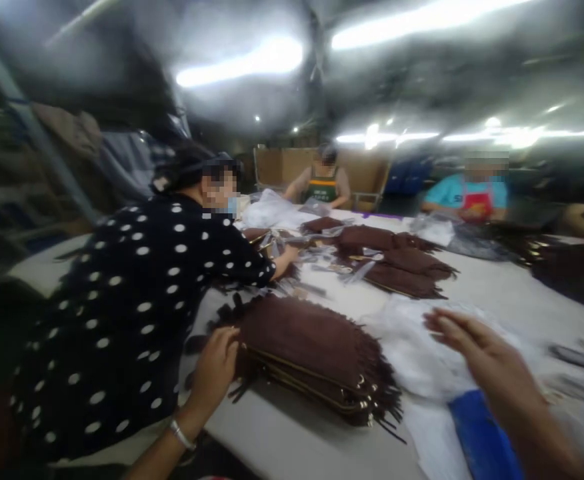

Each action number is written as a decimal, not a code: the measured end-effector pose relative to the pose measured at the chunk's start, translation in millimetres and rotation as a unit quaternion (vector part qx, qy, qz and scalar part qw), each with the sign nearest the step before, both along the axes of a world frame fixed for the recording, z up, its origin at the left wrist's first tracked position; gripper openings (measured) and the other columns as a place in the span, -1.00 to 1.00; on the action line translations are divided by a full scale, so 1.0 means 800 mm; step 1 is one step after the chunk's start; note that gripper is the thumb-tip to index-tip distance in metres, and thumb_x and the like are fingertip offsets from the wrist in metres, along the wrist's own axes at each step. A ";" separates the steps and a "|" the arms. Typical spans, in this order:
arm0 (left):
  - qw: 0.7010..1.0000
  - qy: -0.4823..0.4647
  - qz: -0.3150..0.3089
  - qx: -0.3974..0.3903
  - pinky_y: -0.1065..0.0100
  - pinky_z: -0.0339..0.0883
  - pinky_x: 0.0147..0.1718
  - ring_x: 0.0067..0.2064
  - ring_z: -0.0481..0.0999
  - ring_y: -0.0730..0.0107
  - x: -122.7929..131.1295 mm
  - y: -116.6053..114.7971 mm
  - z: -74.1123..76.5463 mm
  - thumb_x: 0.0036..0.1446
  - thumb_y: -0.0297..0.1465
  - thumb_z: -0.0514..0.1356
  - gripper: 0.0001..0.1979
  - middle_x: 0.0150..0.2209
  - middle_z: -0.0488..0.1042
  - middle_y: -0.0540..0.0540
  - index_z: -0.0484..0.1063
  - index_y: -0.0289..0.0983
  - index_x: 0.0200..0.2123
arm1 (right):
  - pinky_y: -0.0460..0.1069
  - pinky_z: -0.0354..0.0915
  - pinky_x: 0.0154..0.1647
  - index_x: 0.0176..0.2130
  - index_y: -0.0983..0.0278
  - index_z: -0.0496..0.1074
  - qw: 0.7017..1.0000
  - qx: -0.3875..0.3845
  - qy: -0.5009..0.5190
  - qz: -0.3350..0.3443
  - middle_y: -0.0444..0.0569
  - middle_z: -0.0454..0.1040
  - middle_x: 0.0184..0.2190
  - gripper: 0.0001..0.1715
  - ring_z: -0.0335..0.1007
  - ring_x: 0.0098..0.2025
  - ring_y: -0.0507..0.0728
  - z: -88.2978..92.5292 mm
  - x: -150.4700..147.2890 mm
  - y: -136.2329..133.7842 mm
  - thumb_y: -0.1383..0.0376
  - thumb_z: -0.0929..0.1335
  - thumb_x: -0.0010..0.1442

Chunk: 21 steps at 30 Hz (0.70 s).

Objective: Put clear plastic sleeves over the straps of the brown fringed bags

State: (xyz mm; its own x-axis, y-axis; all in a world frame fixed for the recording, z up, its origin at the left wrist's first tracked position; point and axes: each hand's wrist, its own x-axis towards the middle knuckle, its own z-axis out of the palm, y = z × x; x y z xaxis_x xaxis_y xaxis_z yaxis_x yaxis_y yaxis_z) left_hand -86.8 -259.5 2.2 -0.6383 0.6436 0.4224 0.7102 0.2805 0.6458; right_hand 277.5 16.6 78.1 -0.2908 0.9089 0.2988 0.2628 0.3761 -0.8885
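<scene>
My left hand [216, 369], with a silver bracelet at the wrist, rests on the near left edge of a stack of brown fringed bags [312, 350]; its fingers curl against the stack's side. Out over a heap of clear plastic bags [417, 353] reaches my right hand [477, 350], fingers stretched and holding nothing, blurred by motion. The stack lies on a white table [282, 440] and shows gold zips along its near edge.
A person in a black polka-dot top [132, 313] leans over the table at my left, a hand among more brown bags [397, 263]. Two other people sit at the far side. A blue sheet [482, 440] lies near my right arm.
</scene>
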 end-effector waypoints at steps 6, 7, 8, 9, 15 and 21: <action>0.996 0.016 -0.038 -0.079 0.14 0.22 0.11 0.13 0.34 0.14 -0.025 -0.012 -0.002 0.19 -0.31 0.11 -0.63 0.09 0.33 -0.19 0.29 -0.23 0.06 | 0.11 0.27 0.06 0.03 0.16 0.40 0.940 0.200 -0.170 0.220 0.04 0.45 0.02 -0.65 0.36 0.04 0.22 -0.083 -0.178 -0.150 0.19 0.28 0.27; 0.995 0.024 -0.052 -0.087 0.14 0.21 0.11 0.12 0.33 0.14 -0.029 -0.014 0.000 0.18 -0.31 0.13 -0.62 0.09 0.33 -0.19 0.29 -0.22 0.07 | 0.11 0.26 0.04 0.03 0.19 0.40 0.925 0.243 -0.203 0.210 0.06 0.45 0.01 -0.66 0.35 0.03 0.23 -0.087 -0.192 -0.159 0.24 0.29 0.26; 0.992 0.037 -0.064 -0.100 0.15 0.21 0.09 0.11 0.33 0.13 -0.033 -0.016 0.003 0.16 -0.31 0.15 -0.62 0.07 0.34 -0.18 0.29 -0.21 0.06 | 0.11 0.26 0.00 0.01 0.21 0.41 0.909 0.279 -0.239 0.197 0.08 0.46 -0.03 -0.69 0.35 0.00 0.24 -0.089 -0.202 -0.164 0.28 0.30 0.26; 0.989 0.050 -0.075 -0.115 0.15 0.22 0.05 0.08 0.34 0.12 -0.037 -0.017 0.006 0.15 -0.33 0.17 -0.62 0.03 0.36 -0.17 0.29 -0.21 0.05 | 0.10 0.26 -0.05 -0.03 0.23 0.43 0.890 0.310 -0.276 0.189 0.09 0.47 -0.09 -0.73 0.36 -0.05 0.24 -0.088 -0.208 -0.167 0.32 0.30 0.25; 0.979 0.075 -0.123 -0.144 0.26 0.19 -0.17 -0.13 0.36 0.16 -0.063 -0.013 0.027 0.03 -0.43 0.27 -0.81 -0.24 0.41 -0.08 0.39 -0.21 -0.23 | 0.01 0.20 -0.26 -0.31 0.25 0.40 0.818 0.402 -0.368 0.182 0.01 0.40 -0.35 -0.82 0.30 -0.27 0.16 -0.067 -0.215 -0.177 0.44 0.25 0.27; 0.977 0.071 -0.166 -0.113 0.32 0.13 -0.29 -0.25 0.39 0.22 -0.056 -0.031 0.069 0.08 -0.35 0.23 -0.87 -0.34 0.40 -0.04 0.31 -0.20 -0.33 | 0.03 0.20 -0.13 -0.15 0.28 0.38 0.850 0.411 -0.306 0.123 0.04 0.41 -0.21 -0.81 0.31 -0.15 0.17 -0.049 -0.200 -0.186 0.37 0.20 0.34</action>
